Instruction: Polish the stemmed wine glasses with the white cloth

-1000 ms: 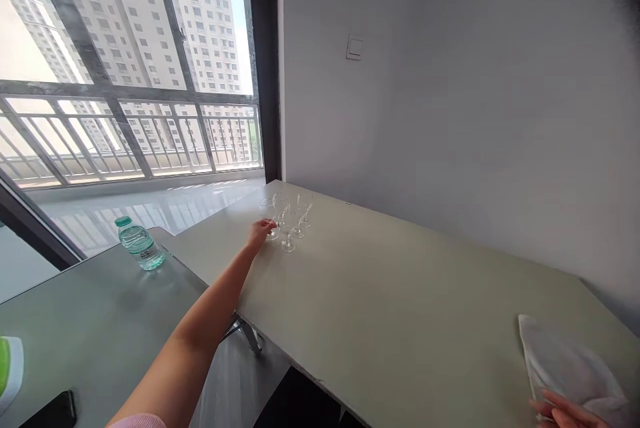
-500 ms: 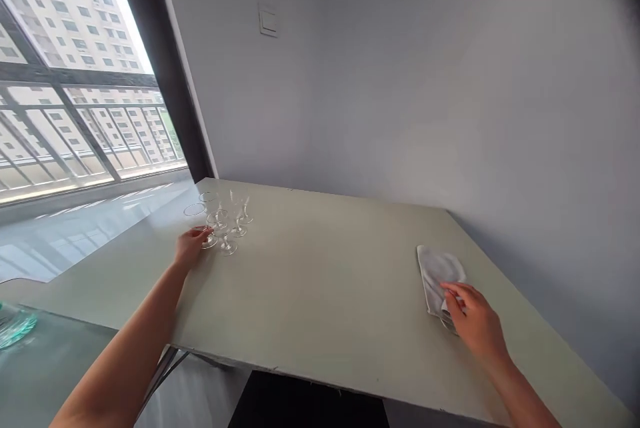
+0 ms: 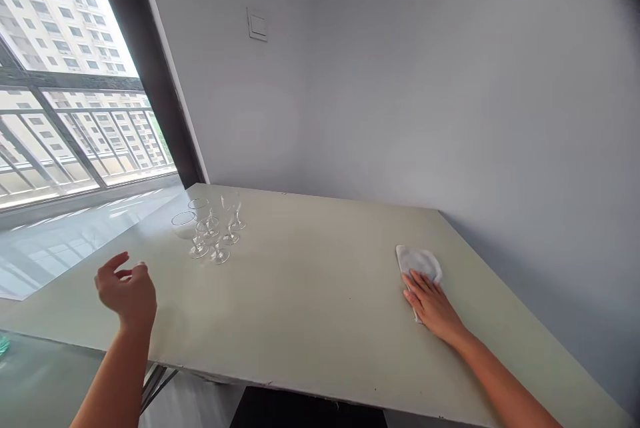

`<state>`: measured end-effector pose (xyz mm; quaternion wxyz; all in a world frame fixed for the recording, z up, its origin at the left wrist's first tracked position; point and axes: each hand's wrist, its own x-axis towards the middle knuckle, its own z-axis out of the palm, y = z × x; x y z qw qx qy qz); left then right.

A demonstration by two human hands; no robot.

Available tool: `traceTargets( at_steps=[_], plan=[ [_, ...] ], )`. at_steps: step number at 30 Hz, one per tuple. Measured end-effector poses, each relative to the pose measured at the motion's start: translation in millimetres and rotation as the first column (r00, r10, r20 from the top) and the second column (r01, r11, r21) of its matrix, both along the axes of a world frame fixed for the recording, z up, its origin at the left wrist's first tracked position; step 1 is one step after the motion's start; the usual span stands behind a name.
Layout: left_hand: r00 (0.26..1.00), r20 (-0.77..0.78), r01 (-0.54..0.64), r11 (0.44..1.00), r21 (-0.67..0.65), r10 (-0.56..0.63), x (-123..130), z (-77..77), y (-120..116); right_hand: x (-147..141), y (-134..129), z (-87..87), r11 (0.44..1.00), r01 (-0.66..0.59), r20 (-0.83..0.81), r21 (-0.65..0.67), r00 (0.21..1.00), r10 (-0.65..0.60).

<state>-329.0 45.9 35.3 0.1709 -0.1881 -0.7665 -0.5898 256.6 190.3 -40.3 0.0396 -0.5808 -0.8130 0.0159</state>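
Several clear stemmed glasses (image 3: 219,255) stand upright in a cluster on the left part of the pale table (image 3: 300,295). My left hand (image 3: 127,287) is raised in front of them, to their left, fingers curled but apart and holding nothing. On the right side of the table lies a folded white cloth (image 3: 417,260). My right hand (image 3: 429,301) rests flat on that cloth, fingers spread, covering its near part.
A lower glass-topped surface (image 3: 45,375) with the edge of a green glass item (image 3: 3,345) is at the lower left. Walls border the table's far and right sides. Below the front edge is a black object (image 3: 305,409).
My left hand has let go of a glass and moved back left, toward me. My right hand has gone from pinched fingers over the cloth to lying flat on it.
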Motion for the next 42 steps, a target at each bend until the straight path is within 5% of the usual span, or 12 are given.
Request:
traceTargets(
  at_steps=[4,7,10,13,16,20,25,31,37,42],
  plan=[
    [1.0,0.013,0.006,1.0,0.01,-0.006,76,1.9,-23,-64,-13,7.3,0.948,-0.318,-0.118,-0.011,0.942,0.315],
    [0.963,0.045,0.269,0.963,-0.034,-0.267,145,-13.6,-27,-126,-20,17.2,0.854,-0.52,-0.222,0.005,0.832,0.508],
    [0.789,0.017,0.614,0.787,-0.063,-0.614,201,-37.1,-30,-183,-17,25.4,0.738,-0.674,-0.272,0.035,0.704,0.656],
    [0.612,-0.057,0.772,0.612,-0.171,-0.789,232,-51.0,-34,-229,1,28.5,0.66,-0.748,-0.281,0.074,0.62,0.733],
    [0.469,-0.116,0.827,0.481,-0.292,-0.876,243,-51.0,-38,-261,31,29.1,0.702,-0.709,-0.23,0.072,0.673,0.703],
    [0.373,-0.135,0.837,0.396,-0.378,-0.918,246,-47.3,-40,-272,79,29.2,0.812,-0.583,-0.132,0.02,0.803,0.581],
    [0.401,-0.117,0.798,0.409,-0.442,-0.909,252,-46.4,-39,-230,133,25.4,0.912,-0.411,-0.081,0.004,0.908,0.41],
    [0.407,-0.089,0.787,0.398,-0.471,-0.909,254,-41.1,-38,-125,156,21.4,0.984,-0.18,-0.015,0.009,0.984,0.18],
    [0.37,-0.079,0.832,0.368,-0.416,-0.926,254,-35.4,-37,-7,137,-4.7,0.996,0.032,0.023,0.084,0.999,-0.034],
    [0.31,-0.186,0.905,0.35,-0.242,-0.932,256,17.9,-49,50,82,-23.7,0.987,0.098,0.023,0.13,0.995,-0.102]
  ],
)
